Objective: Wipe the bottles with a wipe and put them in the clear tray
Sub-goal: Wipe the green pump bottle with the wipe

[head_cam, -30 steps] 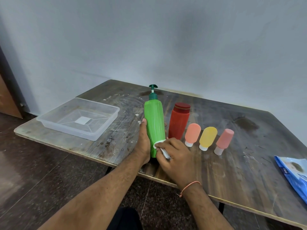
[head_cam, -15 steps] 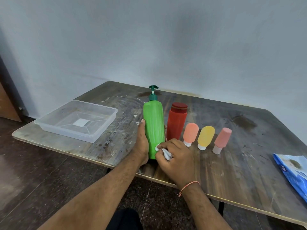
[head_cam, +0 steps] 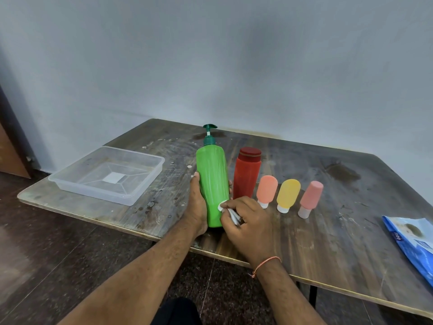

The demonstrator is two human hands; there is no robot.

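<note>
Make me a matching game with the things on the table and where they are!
Things:
1. green pump bottle
2. clear tray
3. wipe
4. blue packet

Places:
A. at the far right edge of the table
B. pinched in the right hand
C. held upright by the left hand
D. on the left side of the table, nothing in it

Pairs: 1-C, 2-D, 3-B, 4-A

Glossy green plastic bottle [head_cam: 212,184], clear plastic tray [head_cam: 145,186], worn stained wooden table [head_cam: 328,231].
</note>
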